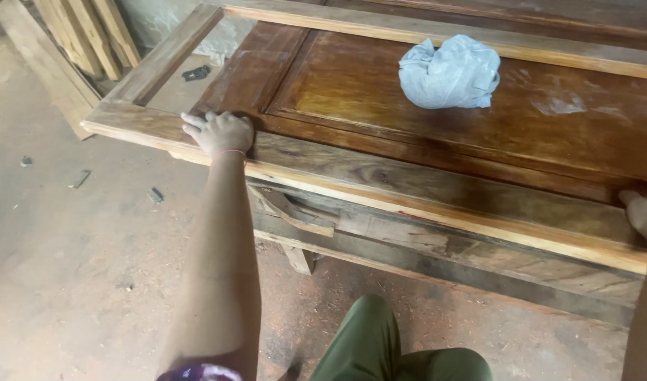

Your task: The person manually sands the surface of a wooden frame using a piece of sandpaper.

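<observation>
Head view looks down on a wooden door (436,120), a panelled slab in dark reddish brown, lying flat across a rough timber worktop (436,254) whose lower rails show beneath its near edge. The door's near rail is paler and raw along the lip, while the sunken panel shines as though coated. The left hand (219,132) rests palm down on the near rail toward the door's left end, fingers spread flat and pressing on the wood rather than curled around it, so its grip is apart and merely touching. The right hand (644,212) sits at the frame's right edge on the same near rail; only part of it shows, and whether its grip is closed over the edge cannot be told. Judging by its thick rails and solid panel, the door is likely heavy and stiff, unwilling to flex, and the glossy panel may be slick or easily marked, so the raw outer rails look the sounder places to take hold, one hand toward each end. On the panel, well apart from both hands, lies a crumpled pale blue rag (449,73). Beyond the door's left end, planks (83,35) lean together. Below, the dusty floor (91,268) carries scattered scraps and sawdust, and a knee in green trousers (380,346) shows near the worktop.
</observation>
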